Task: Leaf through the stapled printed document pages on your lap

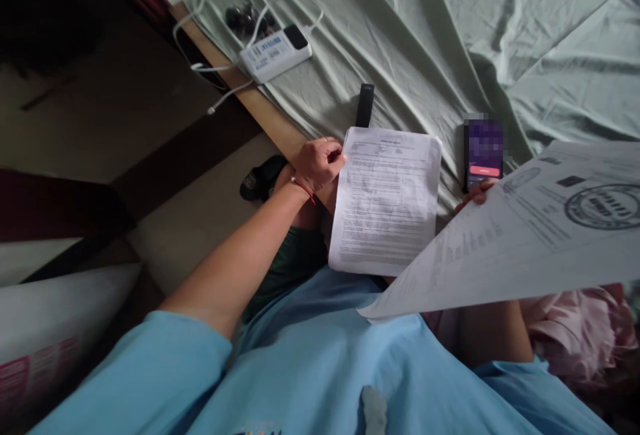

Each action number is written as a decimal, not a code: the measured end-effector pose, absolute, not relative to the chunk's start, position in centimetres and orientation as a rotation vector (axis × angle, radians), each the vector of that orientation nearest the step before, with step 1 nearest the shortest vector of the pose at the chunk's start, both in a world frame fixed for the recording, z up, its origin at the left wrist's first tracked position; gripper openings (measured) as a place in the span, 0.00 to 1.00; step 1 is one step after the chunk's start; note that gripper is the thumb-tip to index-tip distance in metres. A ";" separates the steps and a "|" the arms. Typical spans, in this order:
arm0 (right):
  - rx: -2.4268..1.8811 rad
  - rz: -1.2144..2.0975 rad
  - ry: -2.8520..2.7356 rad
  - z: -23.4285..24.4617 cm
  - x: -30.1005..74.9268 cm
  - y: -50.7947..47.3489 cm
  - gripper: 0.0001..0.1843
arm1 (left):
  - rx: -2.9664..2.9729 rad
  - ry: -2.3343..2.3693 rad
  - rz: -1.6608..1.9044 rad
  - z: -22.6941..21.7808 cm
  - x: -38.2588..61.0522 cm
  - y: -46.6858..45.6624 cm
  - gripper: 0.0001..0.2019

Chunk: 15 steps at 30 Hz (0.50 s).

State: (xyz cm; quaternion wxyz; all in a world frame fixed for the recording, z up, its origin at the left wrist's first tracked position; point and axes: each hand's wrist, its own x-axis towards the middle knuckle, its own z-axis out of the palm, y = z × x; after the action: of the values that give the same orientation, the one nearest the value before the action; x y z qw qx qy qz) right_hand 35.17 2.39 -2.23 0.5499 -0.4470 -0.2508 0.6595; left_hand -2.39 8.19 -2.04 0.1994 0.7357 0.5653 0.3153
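Observation:
My left hand (319,163) pinches the left edge of a printed sheet (386,199) that rests over my lap and the edge of the bed. My right hand (475,196) is mostly hidden behind a second, larger printed sheet (530,235) with a round stamp, which it holds up close to the camera; only the fingertips show above its edge. A phone (483,152) with a lit purple screen lies on the bed just beyond those fingertips. A thin red band circles my left wrist.
A pale green bedsheet (450,41) covers the bed. On it lie a white power bank (275,53) with white cables, dark small items (245,18) and a black slim device (365,105). A dark sandal (263,178) sits on the floor. Pink cloth (580,328) lies at right.

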 end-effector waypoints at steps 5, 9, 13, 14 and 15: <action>-1.003 1.521 -0.692 -1.0 34.2 1.8 0.13 | 2.049 1.580 0.886 -2.1 -2.4 8.2 0.12; -1.065 1.487 -0.713 -0.8 34.2 1.7 0.14 | 2.045 1.591 0.865 -2.0 -2.4 8.2 0.12; -1.087 1.493 -0.682 -1.4 34.9 2.0 0.15 | 2.042 1.596 0.863 -1.9 -2.4 8.2 0.12; -1.111 1.502 -0.677 -1.6 35.0 2.1 0.17 | 2.043 1.597 0.862 -1.9 -2.4 8.2 0.12; -1.143 1.508 -0.678 -1.7 35.1 2.3 0.19 | 2.044 1.597 0.860 -1.9 -2.4 8.2 0.12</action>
State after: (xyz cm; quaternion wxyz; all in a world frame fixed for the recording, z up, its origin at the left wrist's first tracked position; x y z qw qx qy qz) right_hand 35.05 2.31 -1.69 0.5359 -0.4801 -0.2849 0.6334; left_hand -2.38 8.17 -1.89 0.2032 0.7323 0.5723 0.3081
